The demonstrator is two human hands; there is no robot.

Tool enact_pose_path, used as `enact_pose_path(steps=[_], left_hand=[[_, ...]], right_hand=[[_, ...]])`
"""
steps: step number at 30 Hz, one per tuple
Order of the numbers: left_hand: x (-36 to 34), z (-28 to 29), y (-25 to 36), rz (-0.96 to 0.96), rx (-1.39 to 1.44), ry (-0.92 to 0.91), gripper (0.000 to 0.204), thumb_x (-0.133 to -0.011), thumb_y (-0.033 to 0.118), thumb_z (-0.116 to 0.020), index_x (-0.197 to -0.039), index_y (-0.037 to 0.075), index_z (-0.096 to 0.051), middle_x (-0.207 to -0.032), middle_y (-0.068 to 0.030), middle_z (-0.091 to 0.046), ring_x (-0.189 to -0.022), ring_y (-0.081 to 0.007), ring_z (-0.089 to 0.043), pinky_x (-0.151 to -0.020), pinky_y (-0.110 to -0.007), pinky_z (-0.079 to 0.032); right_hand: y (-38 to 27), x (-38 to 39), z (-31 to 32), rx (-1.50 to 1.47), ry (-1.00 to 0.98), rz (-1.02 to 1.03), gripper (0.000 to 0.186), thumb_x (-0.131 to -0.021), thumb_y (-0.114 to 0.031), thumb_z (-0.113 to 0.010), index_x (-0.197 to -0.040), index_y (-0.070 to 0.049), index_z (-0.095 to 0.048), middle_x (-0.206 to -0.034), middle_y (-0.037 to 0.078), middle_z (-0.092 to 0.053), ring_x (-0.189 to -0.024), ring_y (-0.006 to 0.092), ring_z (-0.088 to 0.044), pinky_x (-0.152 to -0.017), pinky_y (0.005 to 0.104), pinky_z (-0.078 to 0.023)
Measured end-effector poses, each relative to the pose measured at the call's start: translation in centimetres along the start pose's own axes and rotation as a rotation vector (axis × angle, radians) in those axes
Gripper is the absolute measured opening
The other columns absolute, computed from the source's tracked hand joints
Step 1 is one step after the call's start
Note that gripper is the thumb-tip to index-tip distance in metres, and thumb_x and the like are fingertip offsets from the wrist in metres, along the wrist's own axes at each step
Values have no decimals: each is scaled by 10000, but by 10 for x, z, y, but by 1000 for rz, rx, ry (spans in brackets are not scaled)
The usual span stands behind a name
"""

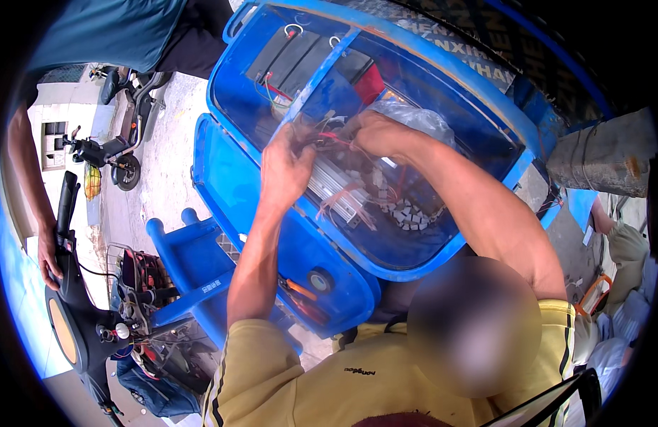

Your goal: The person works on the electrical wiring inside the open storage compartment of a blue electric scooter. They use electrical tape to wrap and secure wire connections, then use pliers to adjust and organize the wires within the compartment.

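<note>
My left hand (290, 167) has curled fingers at the blue crossbar (322, 71) of an open blue box (450, 249); what they hold is unclear. My right hand (375, 135) is closed on thin red wires (327, 136) just to its left. Behind them are dark batteries (286, 60) with cable loops and a crumpled clear plastic bag (421, 117). Below my hands lie pale metal strips (332, 188) with tangled wires and a heap of small pale blocks (407, 217).
At left, a co-worker's hand (48, 260) rests by a black handlebar (72, 213). A parked scooter (115, 153) stands behind. A blue lid (226, 178) and plastic frame (179, 263) adjoin the box. A pole (592, 160) and sacks (628, 285) are at right.
</note>
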State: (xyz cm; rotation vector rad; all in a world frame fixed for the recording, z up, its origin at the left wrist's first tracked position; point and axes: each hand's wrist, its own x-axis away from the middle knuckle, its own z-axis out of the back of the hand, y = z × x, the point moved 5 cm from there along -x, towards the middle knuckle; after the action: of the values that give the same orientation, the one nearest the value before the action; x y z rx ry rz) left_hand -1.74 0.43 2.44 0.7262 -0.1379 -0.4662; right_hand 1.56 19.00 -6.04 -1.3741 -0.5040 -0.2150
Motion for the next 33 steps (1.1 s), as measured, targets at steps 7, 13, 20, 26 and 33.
enact_pose_path(steps=[7,13,20,26,33], left_hand=[[8,3,3,-125,-46,20,226,-918,-27,-675,-1143,-11,-667,-1105,-173,-721,-1018,-342,-717,-885,-427,-558],[15,2,14,-261,-92,69,164,-918,-94,-628,-1058,-10,-640,-1039,-130,-692,-902,-219,-691,-832,-346,-554],[16,0,9,-180,-150,6,157,-816,-70,-628,-927,3,-545,-1015,-117,-697,-695,-196,-575,-640,-353,-479],[14,0,17,-191,-170,-25,170,-790,-32,-648,-903,15,-529,-922,-104,-712,-614,-155,-529,-592,-339,-462],[12,-1,13,-189,-110,-39,167,-788,-30,-649,-900,16,-533,-969,-121,-761,-617,-142,-540,-588,-331,-469]], right_hand=[[-13,10,8,-258,-82,-93,394,-871,19,-623,-1241,29,-758,-1118,157,-744,-1046,241,-709,-878,388,-575],[-14,9,10,-219,-100,-58,324,-855,31,-610,-1148,57,-745,-1088,154,-744,-1014,243,-734,-863,383,-599],[-20,14,16,-191,-73,-25,310,-879,24,-593,-1156,98,-710,-1076,151,-754,-935,230,-762,-808,358,-603],[-28,22,20,-189,-33,-45,339,-861,16,-586,-1173,106,-684,-1060,154,-753,-914,210,-754,-738,333,-571],[-29,22,22,-156,-8,25,433,-810,21,-584,-1230,113,-634,-1020,159,-753,-833,229,-717,-783,343,-552]])
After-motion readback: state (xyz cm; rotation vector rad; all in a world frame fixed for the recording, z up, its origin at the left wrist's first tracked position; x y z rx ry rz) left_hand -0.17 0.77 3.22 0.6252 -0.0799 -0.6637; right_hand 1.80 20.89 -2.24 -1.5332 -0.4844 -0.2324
